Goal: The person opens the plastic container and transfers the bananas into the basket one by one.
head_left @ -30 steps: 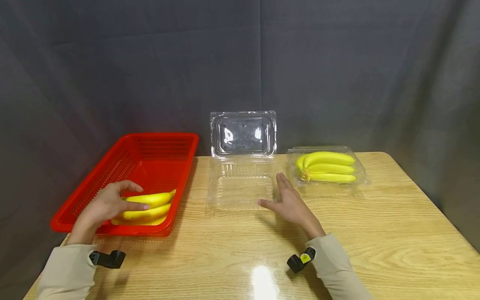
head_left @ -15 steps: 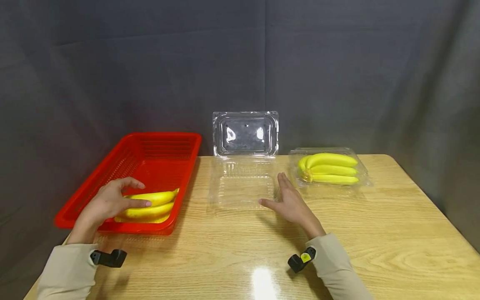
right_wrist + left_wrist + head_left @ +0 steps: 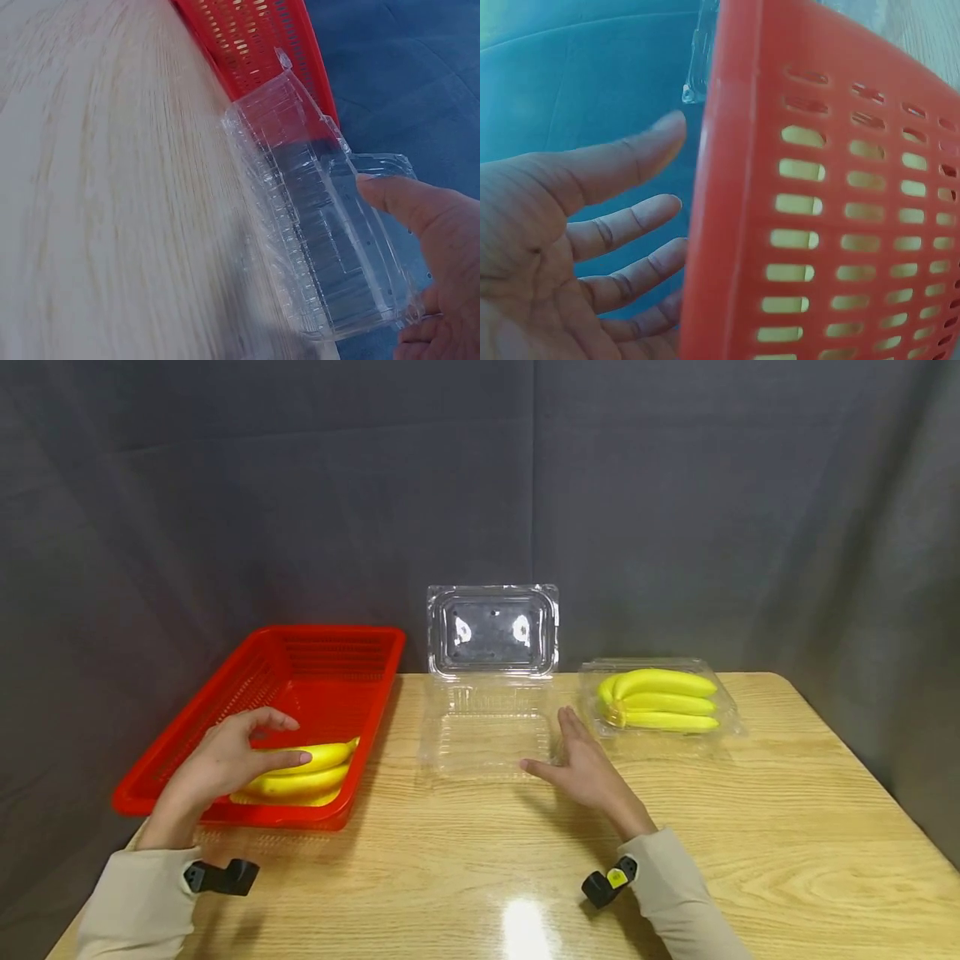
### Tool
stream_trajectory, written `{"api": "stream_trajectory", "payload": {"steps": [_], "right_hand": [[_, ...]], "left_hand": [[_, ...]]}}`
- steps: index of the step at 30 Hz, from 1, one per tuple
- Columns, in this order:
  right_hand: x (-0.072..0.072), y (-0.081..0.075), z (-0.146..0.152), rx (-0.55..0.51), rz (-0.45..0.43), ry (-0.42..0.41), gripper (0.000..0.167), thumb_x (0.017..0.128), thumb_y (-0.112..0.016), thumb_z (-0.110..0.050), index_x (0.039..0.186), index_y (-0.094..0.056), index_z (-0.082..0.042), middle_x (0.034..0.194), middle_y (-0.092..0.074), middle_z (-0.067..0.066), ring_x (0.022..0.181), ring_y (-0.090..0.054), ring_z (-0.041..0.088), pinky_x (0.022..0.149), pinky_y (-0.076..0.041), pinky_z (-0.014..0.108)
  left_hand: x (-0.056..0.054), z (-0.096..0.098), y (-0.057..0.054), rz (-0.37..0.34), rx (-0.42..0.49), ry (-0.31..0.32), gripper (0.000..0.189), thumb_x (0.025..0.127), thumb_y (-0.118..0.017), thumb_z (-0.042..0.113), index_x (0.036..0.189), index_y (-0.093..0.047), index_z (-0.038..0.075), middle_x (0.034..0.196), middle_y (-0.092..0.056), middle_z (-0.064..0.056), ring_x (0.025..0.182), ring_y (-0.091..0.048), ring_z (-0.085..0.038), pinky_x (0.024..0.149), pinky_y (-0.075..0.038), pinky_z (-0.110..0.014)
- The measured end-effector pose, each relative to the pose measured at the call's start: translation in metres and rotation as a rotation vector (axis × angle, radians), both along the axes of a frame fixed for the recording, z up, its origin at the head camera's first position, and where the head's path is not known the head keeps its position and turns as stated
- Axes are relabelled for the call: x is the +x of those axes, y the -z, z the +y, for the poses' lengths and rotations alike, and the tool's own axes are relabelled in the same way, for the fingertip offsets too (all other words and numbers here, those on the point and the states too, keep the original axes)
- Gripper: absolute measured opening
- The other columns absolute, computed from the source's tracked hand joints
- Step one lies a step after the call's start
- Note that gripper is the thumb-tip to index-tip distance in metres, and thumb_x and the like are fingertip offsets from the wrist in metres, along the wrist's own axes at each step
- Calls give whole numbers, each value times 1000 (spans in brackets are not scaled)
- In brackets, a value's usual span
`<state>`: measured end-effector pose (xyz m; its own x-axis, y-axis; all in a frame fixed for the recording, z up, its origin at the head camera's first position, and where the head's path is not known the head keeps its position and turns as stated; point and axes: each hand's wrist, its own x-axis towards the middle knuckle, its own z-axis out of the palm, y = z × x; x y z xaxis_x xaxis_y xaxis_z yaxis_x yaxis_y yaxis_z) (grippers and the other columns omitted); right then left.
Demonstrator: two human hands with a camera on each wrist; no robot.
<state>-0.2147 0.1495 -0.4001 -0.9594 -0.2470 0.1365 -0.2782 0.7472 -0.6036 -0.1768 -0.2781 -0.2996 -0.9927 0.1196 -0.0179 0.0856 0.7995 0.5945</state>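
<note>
Bananas [image 3: 296,783], lower left of frame: left grip [image 3: 228,752] spread over them, right grip [image 3: 583,768] spread by clear box [image 3: 491,745].
Judged light, firm, slightly slippery; hold around the middle.

Basket [image 3: 330,706]: plastic, smooth, low gloss along the rim, slotted walls. Bananas [image 3: 300,783] in the basket: smooth, with a soft sheen. Open box [image 3: 491,739] right of the basket: thin clear plastic, glossy, ribbed walls, bright highlights on its lid [image 3: 492,631]. Closed box [image 3: 725,702], farther right of the basket: similar clear, shiny plastic. Surface [image 3: 465,852] under the basket: wood-grained, smooth, reflective in one patch. Curtain [image 3: 480,485] behind the basket: matt cloth, faintly creased. Sleeves [image 3: 142,902] in front of the basket: matt cloth.
</note>
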Motion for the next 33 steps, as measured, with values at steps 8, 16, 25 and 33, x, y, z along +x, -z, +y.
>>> {"api": "stream_trajectory", "payload": {"steps": [8, 16, 25, 33], "right_hand": [[3, 1, 6, -28, 1, -3, 108, 83, -66, -60, 152, -13, 4, 158, -10, 21, 143, -11, 39, 111, -15, 55], [5, -1, 11, -32, 21, -13, 101, 85, -64, -58, 154, -13, -4, 159, -11, 17, 142, -13, 40, 109, -18, 60], [5, -9, 19, -39, 123, -10, 89, 89, -64, -49, 153, -22, -4, 155, -23, 20, 139, -22, 44, 108, -21, 61], [9, -20, 28, -48, 190, 3, 79, 90, -66, -42, 151, -29, -6, 151, -30, 23, 136, -28, 46, 105, -25, 64]], "left_hand": [[0, 10, 0, 56, 14, 23, 56, 84, -77, 32, 125, -56, 0, 126, -53, -26, 109, -47, -42, 86, -44, -56], [0, 22, -6, 92, 26, 39, 55, 88, -71, 39, 126, -55, 2, 126, -54, -23, 111, -48, -39, 88, -44, -55], [-2, 41, -15, 160, 48, 80, 46, 89, -70, 36, 121, -57, 4, 122, -59, -20, 108, -51, -36, 84, -46, -50], [-5, 59, -18, 245, 53, 113, 36, 90, -70, 26, 117, -59, 5, 114, -62, -16, 103, -54, -33, 83, -46, -46]]}}
